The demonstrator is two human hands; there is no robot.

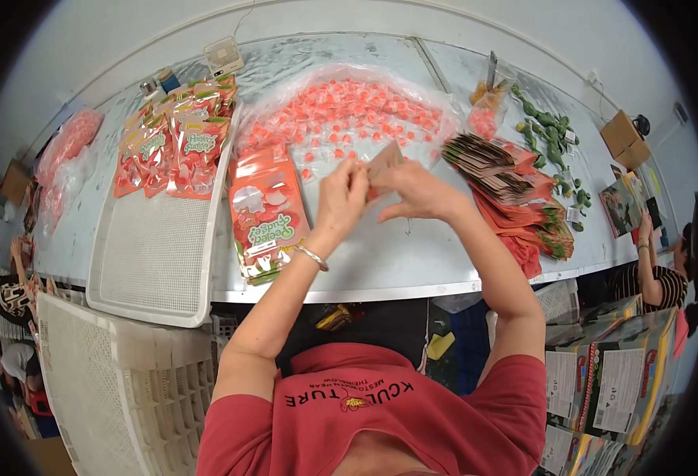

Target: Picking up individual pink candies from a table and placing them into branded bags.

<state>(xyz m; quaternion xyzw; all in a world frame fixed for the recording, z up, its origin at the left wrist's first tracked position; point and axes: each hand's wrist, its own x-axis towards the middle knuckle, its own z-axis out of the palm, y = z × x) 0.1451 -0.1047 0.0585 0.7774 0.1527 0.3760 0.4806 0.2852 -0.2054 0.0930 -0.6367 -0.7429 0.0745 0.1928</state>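
Note:
Above the middle of the table, my left hand (344,198) pinches a small foil pouch (386,159), seen nearly edge-on. My right hand (424,193) bends over the pouch's right side, its thumb held apart from the fingers. Those fingertips touch the pouch or reach into it; I cannot tell which. Just beyond lies a spread of pink-red wrapped candies (349,107) on clear plastic. Left of my left hand is a stack of printed red pouches (268,226). To the right of my right hand, a fanned pile of red and green pouches (515,194) reaches the table's edge.
A white mesh tray (154,246) at left carries several filled pouches (178,143) at its far end. Green plush-like pieces (551,131) lie at far right. A small fan (223,55) stands at the back. Crates (126,381) and boxes (611,381) flank me; other people work at both sides.

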